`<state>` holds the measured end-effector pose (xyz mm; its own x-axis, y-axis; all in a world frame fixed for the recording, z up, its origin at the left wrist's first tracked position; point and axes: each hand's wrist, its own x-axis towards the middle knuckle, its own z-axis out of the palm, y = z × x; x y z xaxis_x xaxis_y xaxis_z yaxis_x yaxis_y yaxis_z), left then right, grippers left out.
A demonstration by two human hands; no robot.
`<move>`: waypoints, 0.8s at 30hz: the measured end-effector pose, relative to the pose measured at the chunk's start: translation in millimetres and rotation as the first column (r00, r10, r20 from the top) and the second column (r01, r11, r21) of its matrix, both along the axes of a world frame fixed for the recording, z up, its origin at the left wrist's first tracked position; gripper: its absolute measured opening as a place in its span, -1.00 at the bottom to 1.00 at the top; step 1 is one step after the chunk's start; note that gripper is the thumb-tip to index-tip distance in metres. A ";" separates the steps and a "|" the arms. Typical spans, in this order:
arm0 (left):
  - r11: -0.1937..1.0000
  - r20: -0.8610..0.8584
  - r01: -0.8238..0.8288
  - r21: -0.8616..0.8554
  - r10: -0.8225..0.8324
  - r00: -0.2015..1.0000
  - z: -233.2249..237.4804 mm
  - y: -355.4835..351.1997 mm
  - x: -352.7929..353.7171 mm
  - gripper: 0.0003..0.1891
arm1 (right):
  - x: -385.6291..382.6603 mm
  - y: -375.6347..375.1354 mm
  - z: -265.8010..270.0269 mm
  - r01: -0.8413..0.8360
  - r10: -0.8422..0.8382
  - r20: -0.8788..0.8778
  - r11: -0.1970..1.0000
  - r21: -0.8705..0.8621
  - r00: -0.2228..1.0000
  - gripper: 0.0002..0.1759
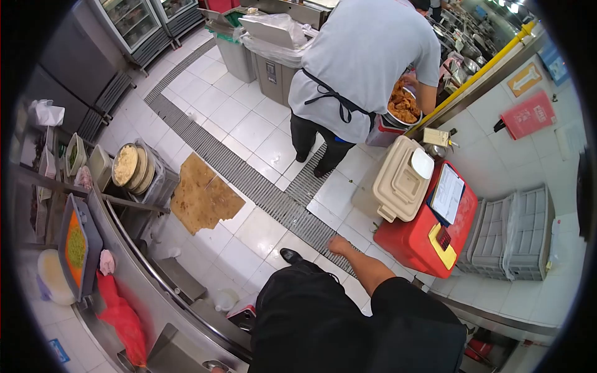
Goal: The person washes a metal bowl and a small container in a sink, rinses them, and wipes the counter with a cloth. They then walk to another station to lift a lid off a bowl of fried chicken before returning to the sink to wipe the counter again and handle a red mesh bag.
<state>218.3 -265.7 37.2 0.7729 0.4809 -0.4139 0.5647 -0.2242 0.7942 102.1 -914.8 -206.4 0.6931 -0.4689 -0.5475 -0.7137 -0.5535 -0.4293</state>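
Observation:
My right hand (339, 244) hangs over the tiled floor in front of me, its fingers curled into a loose fist with nothing showing in them. To its right is a red cooler box (407, 245). Only a sliver of what seems to be my left hand (217, 370) shows at the bottom edge, by the steel sink (180, 348); its fingers are hidden. On the steel counter to my left lie a red bag (118, 311) and a grey tray (92, 248) holding chopped green and orange food.
A co-worker in a grey shirt (367, 56) bends over a bowl of reddish-brown food (404, 105). Flattened cardboard (202, 196) lies beside a floor drain grate (249, 171). Grey bins (277, 78) stand behind. Grey crates (513, 239) and a beige lidded container (398, 177) are at right.

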 end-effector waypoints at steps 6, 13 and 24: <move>0.990 0.008 0.110 0.083 -0.111 0.994 8.2 -3.7 -3.3 -0.66 | 122.4 -5.2 65.7 0.172 -0.182 -0.007 0.917 0.360 0.983 -0.69; 0.968 0.014 0.206 0.141 -0.210 0.978 -6.6 25.3 -27.0 -0.66 | 131.0 -5.2 89.1 0.187 -0.243 0.161 0.936 0.298 0.957 -0.69; 0.897 0.007 0.372 0.238 -0.384 0.923 -14.4 66.8 -40.0 -0.65 | -5.2 55.1 76.9 0.399 -0.376 -0.135 0.848 0.347 0.917 -0.71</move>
<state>178.3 -198.9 22.8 0.9327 0.2245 -0.2824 0.3607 -0.5903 0.7221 96.9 -859.7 -129.5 0.4571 -0.4547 -0.7644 -0.8681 -0.0413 -0.4946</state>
